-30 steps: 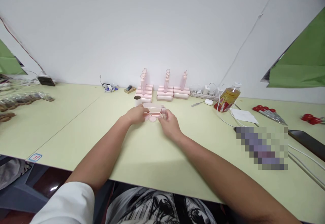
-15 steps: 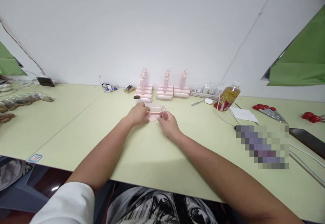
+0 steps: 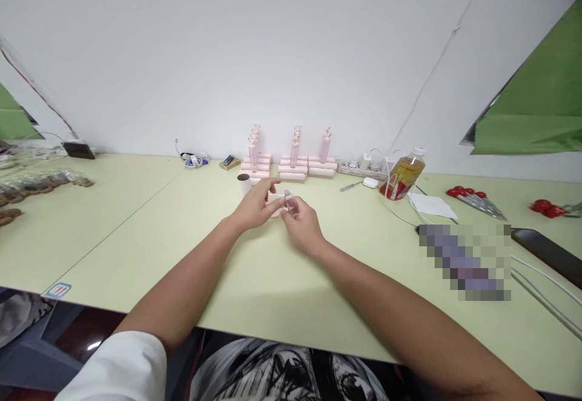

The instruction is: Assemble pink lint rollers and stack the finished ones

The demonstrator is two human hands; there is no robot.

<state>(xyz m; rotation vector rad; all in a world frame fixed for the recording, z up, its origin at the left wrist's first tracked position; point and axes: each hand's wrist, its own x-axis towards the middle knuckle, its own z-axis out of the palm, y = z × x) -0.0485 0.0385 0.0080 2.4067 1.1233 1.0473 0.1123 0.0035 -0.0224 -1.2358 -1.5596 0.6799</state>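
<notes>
Both my hands meet over the middle of the pale green table [image 3: 136, 225]. My right hand [image 3: 304, 226] pinches a small clear bottle [image 3: 291, 202] with pinkish contents, held upright. My left hand [image 3: 255, 205] has its fingers on a small pink box [image 3: 274, 197] right beside the bottle, and its fingertips touch the bottle too. A small dark-topped cylinder [image 3: 244, 180] stands just behind my left hand. Further back, stacks of pink boxes [image 3: 291, 169] carry upright pink bottles.
A bottle of amber liquid [image 3: 404, 176] lies tilted at the right, by a power strip [image 3: 364, 169], white cables and a paper sheet [image 3: 431, 205]. Red-handled tools [image 3: 475, 201] and a dark flat device [image 3: 545, 254] sit far right. Brown items [image 3: 31, 184] lie far left.
My hands have lifted the pink box and the clear bottle off the table and brought them closer together. The round pink pieces seen under the box earlier are now out of sight.
</notes>
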